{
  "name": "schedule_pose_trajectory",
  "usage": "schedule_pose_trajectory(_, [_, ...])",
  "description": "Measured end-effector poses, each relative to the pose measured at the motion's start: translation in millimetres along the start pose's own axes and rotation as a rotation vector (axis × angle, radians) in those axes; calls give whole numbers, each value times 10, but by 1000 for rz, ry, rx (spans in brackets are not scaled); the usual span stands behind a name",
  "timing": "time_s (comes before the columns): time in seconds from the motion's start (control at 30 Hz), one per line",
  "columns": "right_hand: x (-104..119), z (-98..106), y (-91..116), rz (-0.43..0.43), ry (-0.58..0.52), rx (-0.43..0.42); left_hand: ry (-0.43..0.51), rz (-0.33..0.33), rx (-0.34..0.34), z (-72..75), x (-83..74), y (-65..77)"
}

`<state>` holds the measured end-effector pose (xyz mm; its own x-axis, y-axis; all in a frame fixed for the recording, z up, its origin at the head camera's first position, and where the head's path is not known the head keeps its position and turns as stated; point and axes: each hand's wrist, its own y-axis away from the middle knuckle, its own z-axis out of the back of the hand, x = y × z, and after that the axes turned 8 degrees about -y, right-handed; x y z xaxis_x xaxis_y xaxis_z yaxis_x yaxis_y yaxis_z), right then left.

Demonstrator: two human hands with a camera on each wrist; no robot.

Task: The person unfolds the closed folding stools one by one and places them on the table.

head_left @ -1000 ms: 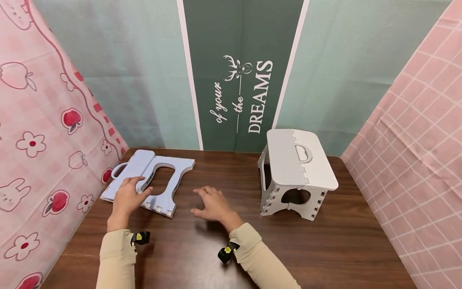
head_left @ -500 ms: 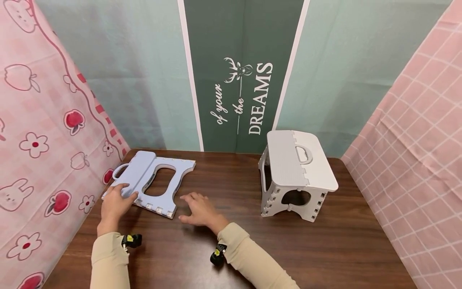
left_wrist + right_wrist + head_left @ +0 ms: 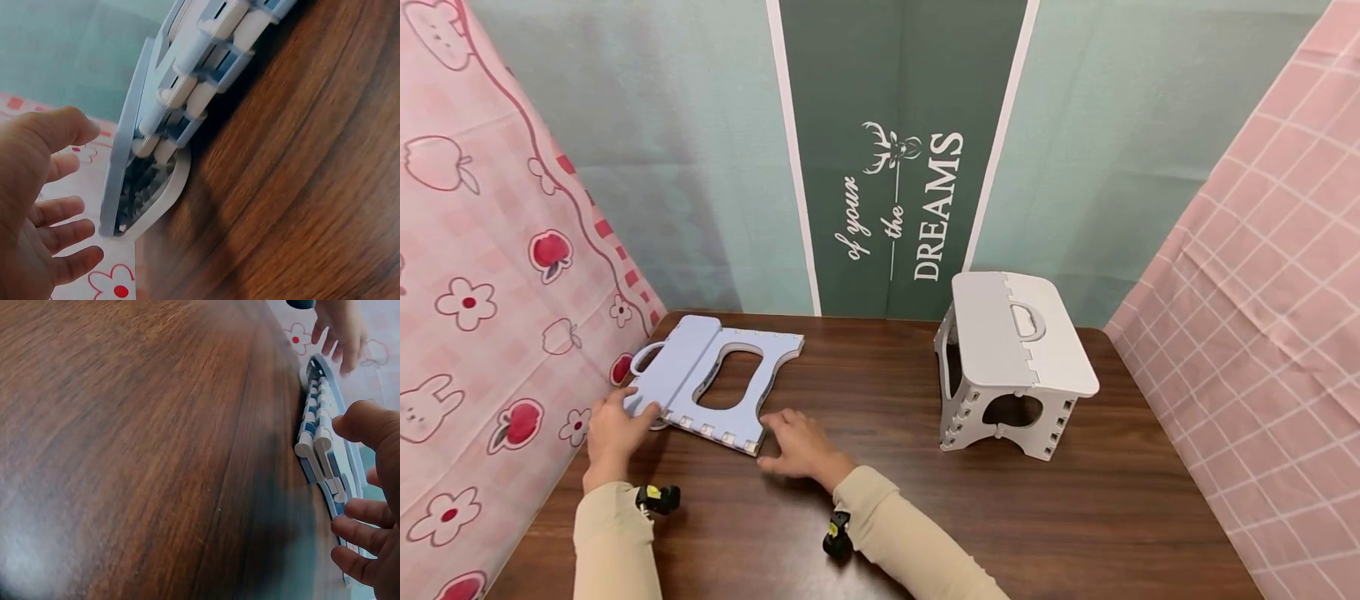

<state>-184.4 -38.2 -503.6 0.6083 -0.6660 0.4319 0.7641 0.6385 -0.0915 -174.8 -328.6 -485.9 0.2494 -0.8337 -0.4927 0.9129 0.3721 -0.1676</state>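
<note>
A light blue folding step stool (image 3: 679, 362), folded flat, lies on the wooden table at the left with its carry handle towards the pink curtain. By its near-left corner is my left hand (image 3: 613, 433); in the left wrist view the loosely bent fingers (image 3: 65, 234) sit beside the stool's edge (image 3: 125, 150) and hold nothing. My right hand (image 3: 797, 446) is at the near-right leg corner, thumb and fingers apart. The right wrist view has this hand (image 3: 375, 506) close to the hinged side of the stool (image 3: 322, 425); whether it touches, I cannot tell.
A white folding stool (image 3: 1000, 329) stands unfolded on its legs at the right of the table (image 3: 865, 367). Pink curtains (image 3: 467, 275) flank both sides, and a green curtain (image 3: 722, 167) with white lettering hangs behind the table's far edge.
My left hand has moved left and nearer, from over the blue stool to its near-left corner. My right hand has moved left to the stool's leg end. Both stools have stayed put.
</note>
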Motion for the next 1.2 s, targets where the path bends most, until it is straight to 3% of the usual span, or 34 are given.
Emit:
schedule_pose_trajectory(0.33, [23, -50, -69, -25, -35, -1, -70, -40, 102, 86, 226, -73])
schedule_pose_trajectory(0.63, [46, -94, -131, -53, -77, 14, -30, -44, 152, 118, 321, -116])
schedule_pose_trajectory(0.83, [75, -155, -175, -73, -160, -5, -18, -66, 110, 42, 355, -142])
schedule_pose_trajectory(1.03, [91, -180, -220, -93, -147, -44, -30, -72, 98, -30, 390, -164])
schedule_pose_trajectory(1.2, [104, -199, -249, -78, -125, -54, -45, -26, 73, -34, 402, -160])
